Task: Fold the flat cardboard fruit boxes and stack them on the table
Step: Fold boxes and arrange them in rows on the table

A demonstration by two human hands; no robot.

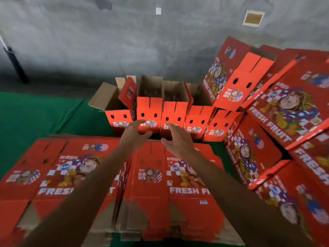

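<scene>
Grey concrete wall (124, 41) across the whole background, mottled and stained. Small white rectangle (158, 11) fixed high on it near the middle. Tan, pale-framed square plate (253, 18) mounted further right, tilted. Dark pole (15, 64) leaning at the far left edge, with a pale rod (2, 41) running up from it.

Row of folded boxes (165, 114) at table (35, 113) far edge, open tops up. Flat stacks (153, 184) along near edge. Another box (236, 77) tilted atop row's right end. Leaning flat boxes (288, 107) right side.
</scene>
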